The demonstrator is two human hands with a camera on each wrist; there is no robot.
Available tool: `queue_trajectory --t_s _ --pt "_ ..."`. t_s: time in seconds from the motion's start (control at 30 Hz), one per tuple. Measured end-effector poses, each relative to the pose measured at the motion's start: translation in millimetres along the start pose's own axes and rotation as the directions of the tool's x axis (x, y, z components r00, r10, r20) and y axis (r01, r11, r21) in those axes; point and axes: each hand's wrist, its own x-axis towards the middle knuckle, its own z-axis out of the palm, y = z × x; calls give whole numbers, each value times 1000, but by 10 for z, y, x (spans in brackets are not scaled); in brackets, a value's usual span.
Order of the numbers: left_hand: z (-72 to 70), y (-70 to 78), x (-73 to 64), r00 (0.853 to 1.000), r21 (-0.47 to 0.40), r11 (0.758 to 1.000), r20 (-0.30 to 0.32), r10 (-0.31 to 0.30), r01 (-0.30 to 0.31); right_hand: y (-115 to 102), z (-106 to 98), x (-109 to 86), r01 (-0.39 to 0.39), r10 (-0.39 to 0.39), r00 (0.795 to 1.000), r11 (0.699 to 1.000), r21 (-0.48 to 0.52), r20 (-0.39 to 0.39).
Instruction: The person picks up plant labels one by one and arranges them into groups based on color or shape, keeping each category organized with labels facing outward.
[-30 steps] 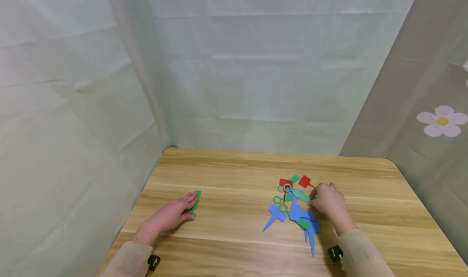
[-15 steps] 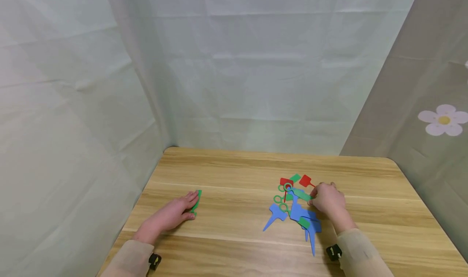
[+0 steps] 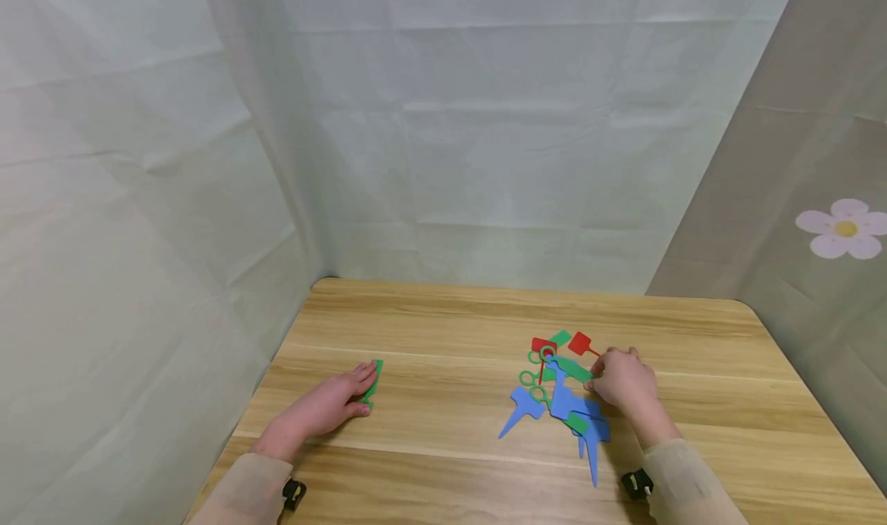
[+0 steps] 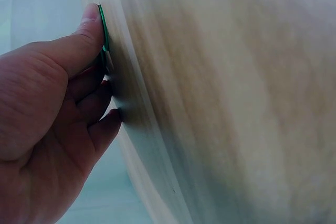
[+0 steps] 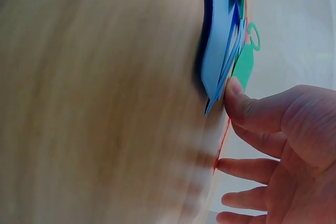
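Note:
At the left of the table, my left hand (image 3: 339,402) rests over a green plant tag (image 3: 374,382), most of it covered by the fingers. In the left wrist view the thumb touches the tag's edge and the other fingertips meet the tabletop. My right hand (image 3: 627,382) pinches the end of a green ring tag (image 3: 574,369) between thumb and index finger; its other fingers are spread. This tag lies across the pile, its ring at the far left end. Beneath and around it are several blue T-shaped plant labels (image 3: 523,406) and more green ring tags (image 3: 577,423).
Two red tags with thin stems lie at the back of the pile, one red tag (image 3: 579,343) beside my right fingers. The wooden table (image 3: 443,448) meets pale cloth walls (image 3: 485,163) at the back and sides.

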Motion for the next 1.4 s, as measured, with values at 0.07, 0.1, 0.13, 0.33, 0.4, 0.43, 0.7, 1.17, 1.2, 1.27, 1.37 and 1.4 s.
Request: queue_trajectory --t_s 0.07,0.1,0.13,0.33,0.4,0.43,0.7,1.17,1.2,1.27,1.37,1.4 --pt "0 -9 3 1000 -3 1000 1 0 0 4 0 -5 3 -3 1000 1000 3 -8" --pt "0 -11 4 1000 -3 1000 1 0 0 2 -4 -8 8 -8 1000 1000 4 -11" --pt "0 -13 6 1000 -5 1000 1 -1 1 1 -5 -10 13 -13 1000 1000 4 -14" --pt "7 -37 10 1000 -5 1000 -2 -2 2 0 2 -28 64 -64 997 998 7 -47" --pt "12 -48 10 1000 -10 1000 -4 -10 10 4 13 -42 83 -81 995 996 22 -61" --pt "14 -51 8 1000 -12 1000 -5 -12 12 5 15 -52 91 -89 994 995 35 -67" --pt "17 -59 1 999 -11 1000 -27 -26 26 -9 -30 -118 135 -114 989 956 262 -92" --pt "6 -35 -1 999 -9 1000 -26 -24 24 -340 -8 -87 187 -139 982 828 528 -130" --pt "6 -32 -2 999 -10 1000 -24 -24 23 -373 0 -85 197 -153 980 825 530 -127" --pt "7 -22 -4 1000 -16 1000 -21 -22 22 -431 17 -81 211 -176 977 814 541 -117" --pt "9 -11 -5 1000 -24 1000 -20 -15 14 -505 46 -76 220 -203 975 805 551 -93" --pt "9 -8 -6 1000 -25 1000 -21 -14 14 -533 56 -74 222 -209 974 806 549 -87"
